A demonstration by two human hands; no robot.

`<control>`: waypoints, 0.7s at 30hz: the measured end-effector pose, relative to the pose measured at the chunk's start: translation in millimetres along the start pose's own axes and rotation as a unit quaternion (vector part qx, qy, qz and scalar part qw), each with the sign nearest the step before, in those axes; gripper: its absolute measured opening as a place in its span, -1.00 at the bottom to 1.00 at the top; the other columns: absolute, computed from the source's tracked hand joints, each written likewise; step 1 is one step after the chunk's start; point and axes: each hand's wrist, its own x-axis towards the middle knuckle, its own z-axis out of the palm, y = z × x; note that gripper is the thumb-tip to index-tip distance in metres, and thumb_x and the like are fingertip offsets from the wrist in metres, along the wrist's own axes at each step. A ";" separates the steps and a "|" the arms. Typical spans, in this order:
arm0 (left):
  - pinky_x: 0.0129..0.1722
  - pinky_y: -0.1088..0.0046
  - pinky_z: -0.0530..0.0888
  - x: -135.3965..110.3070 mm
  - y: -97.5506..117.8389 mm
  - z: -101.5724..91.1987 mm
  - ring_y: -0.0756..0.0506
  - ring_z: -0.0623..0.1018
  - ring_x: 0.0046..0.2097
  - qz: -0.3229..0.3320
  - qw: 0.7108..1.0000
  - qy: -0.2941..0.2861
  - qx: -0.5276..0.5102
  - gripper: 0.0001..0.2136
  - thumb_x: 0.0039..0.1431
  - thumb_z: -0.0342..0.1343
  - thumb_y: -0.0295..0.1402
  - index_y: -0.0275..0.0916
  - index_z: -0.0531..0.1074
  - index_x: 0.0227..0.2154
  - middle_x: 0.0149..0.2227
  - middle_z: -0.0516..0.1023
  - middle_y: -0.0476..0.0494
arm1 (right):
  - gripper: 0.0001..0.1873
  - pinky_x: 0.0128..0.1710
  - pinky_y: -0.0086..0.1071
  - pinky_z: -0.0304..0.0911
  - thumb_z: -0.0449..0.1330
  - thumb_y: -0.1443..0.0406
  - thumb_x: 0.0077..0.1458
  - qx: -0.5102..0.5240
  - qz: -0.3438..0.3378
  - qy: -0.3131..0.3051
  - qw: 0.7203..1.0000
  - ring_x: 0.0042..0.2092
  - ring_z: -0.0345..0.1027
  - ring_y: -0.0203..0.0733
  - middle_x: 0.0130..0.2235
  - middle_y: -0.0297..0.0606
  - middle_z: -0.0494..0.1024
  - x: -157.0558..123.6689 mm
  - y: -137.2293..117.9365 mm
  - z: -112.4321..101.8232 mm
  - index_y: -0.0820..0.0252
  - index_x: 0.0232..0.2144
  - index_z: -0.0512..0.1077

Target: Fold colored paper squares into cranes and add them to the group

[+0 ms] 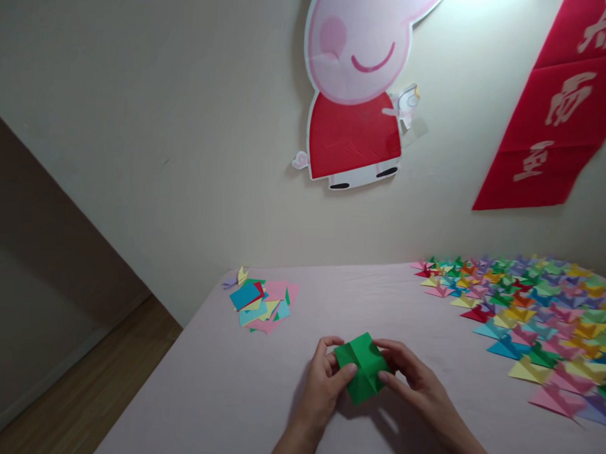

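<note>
A green square of origami paper [365, 361], creased across its middle both ways, is held between my two hands just above the table. My left hand [324, 380] grips its left side, thumb on top and fingers behind. On the opposite side, my right hand [411, 376] pinches the edge with the thumb in front and the fingers at the back. The paper's face is turned up towards me, and its underside is hidden.
Loose coloured paper sheets [253, 313] lie in a pile at the back left, beside small folded paper pieces [242, 275]. Rows of folded paper cranes [528, 334] cover the right side of the table [188, 395]. A pig cutout [356, 136] and red banner [550, 123] hang on the wall.
</note>
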 end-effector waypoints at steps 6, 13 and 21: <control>-0.21 0.34 0.46 -2.3 0.5 2.9 -0.17 0.55 -0.18 0.012 1.000 -0.001 -0.012 -0.32 -0.03 0.36 -0.08 -0.18 0.16 0.07 -0.17 0.55 -0.19 | -0.69 -0.18 -0.29 0.39 0.20 0.06 0.10 -0.060 -0.028 0.039 0.997 -0.23 0.44 -0.10 -0.23 -0.21 0.61 -4.6 6.5 4.4 0.06 -0.20 0.59; -0.12 0.29 0.45 -7.3 2.8 8.7 -0.20 0.55 -0.09 -0.001 0.997 -0.055 -0.048 -0.29 0.00 0.37 -0.19 -0.21 0.09 0.11 -0.04 0.54 -0.32 | -0.79 -0.21 -0.32 0.37 0.19 0.12 0.16 -0.059 -0.068 0.069 0.993 -0.20 0.45 -0.09 -0.28 -0.22 0.59 -7.0 11.2 6.4 0.05 -0.29 0.57; -0.11 0.37 0.45 -6.9 -3.9 8.9 -0.18 0.53 -0.05 -0.010 0.997 -0.050 -0.062 -0.22 -0.11 0.43 -0.28 -0.22 0.15 0.15 -0.02 0.49 -0.28 | -0.80 -0.10 -0.24 0.35 0.16 0.14 0.18 -0.108 -0.116 0.095 0.983 -0.10 0.39 -0.06 -0.21 -0.19 0.48 -5.8 14.2 7.4 0.03 -0.35 0.55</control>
